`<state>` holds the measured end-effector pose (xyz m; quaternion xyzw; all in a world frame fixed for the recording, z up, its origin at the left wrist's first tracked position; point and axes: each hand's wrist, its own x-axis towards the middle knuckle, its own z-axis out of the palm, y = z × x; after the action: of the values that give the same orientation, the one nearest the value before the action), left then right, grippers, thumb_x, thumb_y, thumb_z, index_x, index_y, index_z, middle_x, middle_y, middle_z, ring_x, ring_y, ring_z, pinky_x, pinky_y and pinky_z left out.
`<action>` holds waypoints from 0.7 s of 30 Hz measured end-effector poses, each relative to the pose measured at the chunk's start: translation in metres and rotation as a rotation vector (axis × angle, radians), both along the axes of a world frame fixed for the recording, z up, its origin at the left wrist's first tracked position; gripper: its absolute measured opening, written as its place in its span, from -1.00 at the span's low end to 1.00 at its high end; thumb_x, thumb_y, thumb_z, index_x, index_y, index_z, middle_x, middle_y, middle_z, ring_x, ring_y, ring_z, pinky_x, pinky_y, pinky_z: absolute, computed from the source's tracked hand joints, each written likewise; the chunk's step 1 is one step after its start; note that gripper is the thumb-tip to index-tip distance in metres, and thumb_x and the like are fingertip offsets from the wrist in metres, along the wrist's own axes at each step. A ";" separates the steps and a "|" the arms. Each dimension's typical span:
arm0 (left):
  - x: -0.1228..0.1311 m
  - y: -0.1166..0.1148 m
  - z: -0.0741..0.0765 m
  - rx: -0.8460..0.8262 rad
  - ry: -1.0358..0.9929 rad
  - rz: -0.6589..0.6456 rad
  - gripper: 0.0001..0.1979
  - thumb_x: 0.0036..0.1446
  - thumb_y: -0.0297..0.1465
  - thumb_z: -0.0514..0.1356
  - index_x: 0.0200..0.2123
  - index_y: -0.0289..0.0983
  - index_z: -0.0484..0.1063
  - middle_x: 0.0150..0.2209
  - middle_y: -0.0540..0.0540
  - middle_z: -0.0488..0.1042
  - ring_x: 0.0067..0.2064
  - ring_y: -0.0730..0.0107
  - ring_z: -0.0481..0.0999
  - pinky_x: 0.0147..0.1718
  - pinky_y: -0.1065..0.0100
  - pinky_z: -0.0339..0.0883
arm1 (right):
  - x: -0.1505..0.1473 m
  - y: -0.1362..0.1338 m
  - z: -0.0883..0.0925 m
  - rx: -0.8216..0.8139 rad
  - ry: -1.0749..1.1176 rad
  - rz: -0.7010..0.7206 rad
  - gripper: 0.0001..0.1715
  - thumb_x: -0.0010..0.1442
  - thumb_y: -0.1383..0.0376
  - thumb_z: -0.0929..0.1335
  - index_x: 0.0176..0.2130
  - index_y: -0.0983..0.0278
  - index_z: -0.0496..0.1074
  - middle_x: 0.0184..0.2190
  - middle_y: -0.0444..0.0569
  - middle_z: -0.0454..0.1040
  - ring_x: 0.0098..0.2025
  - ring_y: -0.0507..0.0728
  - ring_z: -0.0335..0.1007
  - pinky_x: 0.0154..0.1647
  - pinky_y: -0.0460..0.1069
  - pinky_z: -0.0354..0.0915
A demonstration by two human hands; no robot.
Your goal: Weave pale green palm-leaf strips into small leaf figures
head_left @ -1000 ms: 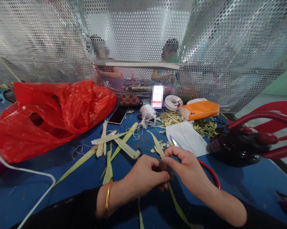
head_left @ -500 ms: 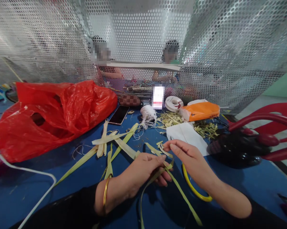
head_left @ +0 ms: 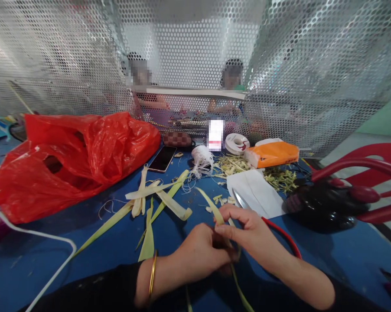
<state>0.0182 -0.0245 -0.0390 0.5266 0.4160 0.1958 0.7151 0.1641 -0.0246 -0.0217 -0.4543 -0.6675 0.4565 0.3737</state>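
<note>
A long pale green leaf strip [head_left: 216,211], flat like husk, runs up through my hands, its upper end free and a tail hanging below. My right hand [head_left: 252,236] pinches it between thumb and fingers. Curled around its lower part, my left hand [head_left: 200,249] has fingertips mostly hidden behind the right. Under my right hand and wrist are scissors, with a metal blade [head_left: 242,200] and a red handle loop [head_left: 288,240] showing on either side; I cannot tell whether they touch the hand. Several more leaf strips [head_left: 146,190] lie crossed to the left.
A red plastic bag [head_left: 94,151] fills the left side. Behind are a phone [head_left: 163,158], white thread [head_left: 202,157], a tape roll [head_left: 237,143], an orange packet [head_left: 273,154] and plant scraps [head_left: 232,164]. White paper [head_left: 257,190] and a black pot [head_left: 325,201] stand right.
My right hand has closed on the strip and moved down-left, against my left hand. The strip's end now points up. A blade and red loop show where a yellow loop was seen.
</note>
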 end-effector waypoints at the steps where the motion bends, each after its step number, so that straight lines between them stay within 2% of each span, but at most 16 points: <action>1: -0.001 0.001 -0.002 0.000 0.014 0.008 -0.88 -0.14 -0.41 0.19 -0.65 -0.29 0.40 -0.68 0.04 0.36 -0.62 0.50 0.36 -0.55 0.45 0.26 | 0.000 -0.002 0.001 0.110 -0.048 -0.017 -0.86 0.15 0.33 0.38 -0.45 0.26 0.39 -0.40 -0.13 0.38 -0.30 0.07 0.34 -0.25 -0.05 0.27; 4: -0.005 0.009 -0.004 -0.046 -0.015 0.109 -0.87 -0.13 -0.40 0.19 -0.65 -0.30 0.39 -0.69 0.05 0.35 -0.63 0.52 0.33 -0.61 0.50 0.19 | 0.001 -0.009 0.002 0.519 -0.288 -0.011 -0.85 0.20 0.37 0.32 -0.42 0.26 0.40 -0.40 -0.09 0.36 -0.33 0.09 0.31 -0.33 -0.02 0.22; 6: -0.008 0.015 -0.002 -0.049 -0.001 0.194 -0.87 -0.08 -0.37 0.19 -0.56 -0.31 0.46 -0.68 0.06 0.35 -0.65 0.56 0.28 -0.65 0.52 0.13 | 0.000 -0.013 0.002 0.825 -0.483 0.068 -0.80 0.23 0.43 0.26 -0.38 0.28 0.43 -0.43 -0.06 0.40 -0.40 0.08 0.27 -0.35 0.02 0.19; 8: -0.011 0.020 0.003 -0.095 -0.033 0.263 -0.86 -0.09 -0.34 0.25 -0.53 -0.31 0.47 -0.67 0.08 0.31 -0.66 0.60 0.20 -0.69 0.55 0.05 | -0.003 -0.016 0.001 1.059 -0.641 0.140 -0.73 0.24 0.48 0.21 -0.34 0.31 0.46 -0.47 -0.05 0.43 -0.42 0.09 0.28 -0.31 0.05 0.19; 11: -0.012 0.022 0.011 -0.136 -0.124 0.340 -0.77 -0.08 -0.26 0.30 -0.54 -0.33 0.44 -0.62 0.04 0.37 -0.65 0.61 0.20 -0.73 0.56 -0.02 | -0.008 -0.017 -0.005 1.325 -0.831 0.190 -0.72 0.20 0.52 0.21 -0.32 0.36 0.49 -0.47 -0.03 0.45 -0.39 0.14 0.32 -0.21 0.09 0.19; 14: -0.013 0.023 0.016 -0.176 -0.194 0.392 -0.77 -0.07 -0.27 0.29 -0.51 -0.34 0.44 -0.55 -0.03 0.45 -0.60 0.59 0.28 -0.71 0.58 0.00 | -0.010 -0.014 -0.014 1.424 -0.939 0.222 -0.72 0.19 0.50 0.21 -0.30 0.35 0.49 -0.39 0.00 0.49 -0.32 0.19 0.35 -0.07 0.14 0.16; 17: -0.014 0.024 0.017 -0.234 -0.273 0.426 -0.82 -0.04 -0.34 0.26 -0.51 -0.35 0.44 -0.54 -0.04 0.45 -0.56 0.56 0.35 -0.63 0.57 0.14 | -0.007 -0.010 -0.020 1.442 -0.991 0.230 -0.77 0.20 0.44 0.24 -0.25 0.37 0.48 -0.36 0.02 0.49 -0.27 0.23 0.35 -0.08 0.16 0.16; 21: -0.015 0.025 0.019 -0.289 -0.316 0.499 -0.86 0.01 -0.38 0.23 -0.48 -0.36 0.46 -0.51 -0.07 0.48 -0.50 0.49 0.44 -0.50 0.51 0.30 | -0.003 -0.009 -0.010 1.342 -0.983 0.285 -0.81 0.21 0.39 0.28 -0.23 0.39 0.46 -0.36 0.00 0.47 -0.30 0.18 0.32 -0.11 0.13 0.18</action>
<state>0.0029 0.0008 -0.0196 0.2646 0.4394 0.3833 0.7681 0.1614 -0.0340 -0.0312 -0.1941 -0.9348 -0.2438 0.1703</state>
